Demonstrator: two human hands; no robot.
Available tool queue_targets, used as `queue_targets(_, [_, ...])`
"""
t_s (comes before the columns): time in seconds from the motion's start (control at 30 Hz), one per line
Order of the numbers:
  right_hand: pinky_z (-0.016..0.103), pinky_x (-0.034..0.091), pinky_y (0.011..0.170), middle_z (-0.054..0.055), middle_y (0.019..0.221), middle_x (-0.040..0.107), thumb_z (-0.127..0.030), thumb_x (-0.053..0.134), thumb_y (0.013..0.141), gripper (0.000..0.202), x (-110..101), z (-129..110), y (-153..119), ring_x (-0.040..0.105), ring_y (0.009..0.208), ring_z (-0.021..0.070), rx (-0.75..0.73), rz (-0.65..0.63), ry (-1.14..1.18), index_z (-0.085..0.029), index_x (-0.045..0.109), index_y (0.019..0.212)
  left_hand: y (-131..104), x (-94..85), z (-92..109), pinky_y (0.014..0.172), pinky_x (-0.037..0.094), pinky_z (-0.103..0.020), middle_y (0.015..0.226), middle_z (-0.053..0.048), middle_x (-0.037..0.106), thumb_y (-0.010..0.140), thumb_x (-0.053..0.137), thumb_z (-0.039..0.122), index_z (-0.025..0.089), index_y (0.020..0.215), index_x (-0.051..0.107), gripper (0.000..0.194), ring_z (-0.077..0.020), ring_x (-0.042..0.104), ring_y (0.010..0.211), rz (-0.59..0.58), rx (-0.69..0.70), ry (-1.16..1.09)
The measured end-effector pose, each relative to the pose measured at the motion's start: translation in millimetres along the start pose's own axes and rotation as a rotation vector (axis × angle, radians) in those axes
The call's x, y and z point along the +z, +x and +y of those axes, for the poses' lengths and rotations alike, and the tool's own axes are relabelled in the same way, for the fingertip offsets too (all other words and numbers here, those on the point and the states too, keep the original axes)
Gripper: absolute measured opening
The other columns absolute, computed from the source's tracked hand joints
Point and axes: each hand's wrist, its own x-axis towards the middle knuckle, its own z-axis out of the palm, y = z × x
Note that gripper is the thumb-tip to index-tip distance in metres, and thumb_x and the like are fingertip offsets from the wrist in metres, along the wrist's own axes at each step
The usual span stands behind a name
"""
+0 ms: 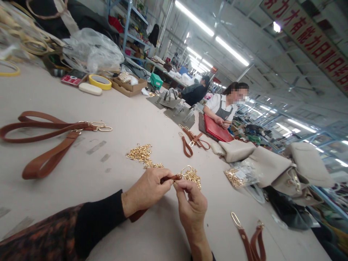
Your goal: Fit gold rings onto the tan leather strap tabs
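Observation:
My left hand [152,186] is closed on a brown leather strap [140,215], whose end with a gold ring [186,169] sticks out past the fingertips. My right hand [191,203] pinches at that strap end; any small piece between its fingertips is too small to make out. Just beyond the hands lie a pile of small gold pieces [140,153] and a second one [193,176]. Brown straps with gold clasps [51,128] rest on the table at the left, others [187,145] farther back, and more [246,243] at the lower right.
Yellow tape [100,82], a cardboard box [129,86] and plastic bags [92,50] sit at the back left. A bag of gold pieces [237,177] and beige bags [269,165] lie right. A person [221,107] works across the table by a red item [217,128].

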Motion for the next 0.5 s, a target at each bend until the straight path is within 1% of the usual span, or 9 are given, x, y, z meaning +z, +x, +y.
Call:
queue_targets(0.07, [0.024,0.05,0.083,-0.001,0.09,0.067,-0.005,0.06,0.086,0.018,0.7,-0.2,0.1,0.064,0.088,0.012,-0.003,0.009,-0.01,-0.023,0.061,0.091,0.3,0.3,0.7,0.064,0.039,-0.025,0.07,-0.001,0.061,0.085,0.05,0.018,0.015,0.081,0.069,0.02,-0.017,0.054,0.066,-0.008,0.002,0.002])
queue_targets(0.27, [0.026,0.05,0.084,0.001,0.09,0.068,-0.005,0.058,0.086,0.016,0.5,-7.0,4.3,0.064,0.088,0.013,-0.071,0.045,-0.08,-0.021,0.061,0.087,-0.2,1.3,-0.8,0.062,0.038,-0.025,0.069,-0.001,0.061,0.086,0.049,0.017,0.015,0.079,0.068,0.02,-0.0161,0.053,0.065,-0.027,0.008,-0.009])
queue_targets(0.4, [0.027,0.051,0.082,0.002,0.088,0.068,-0.006,0.058,0.086,0.014,-0.2,-7.8,4.9,0.065,0.087,0.0141,-0.065,0.042,-0.103,-0.019,0.062,0.084,-0.5,2.1,-1.6,0.061,0.036,-0.026,0.068,0.0,0.059,0.086,0.048,0.015,0.015,0.078,0.066,0.019,-0.0154,0.052,0.064,-0.02,0.042,-0.004])
queue_targets(0.5, [0.026,0.051,0.081,0.001,0.085,0.067,-0.009,0.06,0.086,0.01,0.1,-6.1,3.0,0.064,0.084,0.0131,-0.007,0.064,-0.058,-0.019,0.062,0.083,-0.7,2.1,-0.3,0.063,0.036,-0.026,0.07,0.0,0.058,0.086,0.048,0.016,0.015,0.078,0.065,0.019,-0.0154,0.052,0.067,-0.027,0.09,0.008])
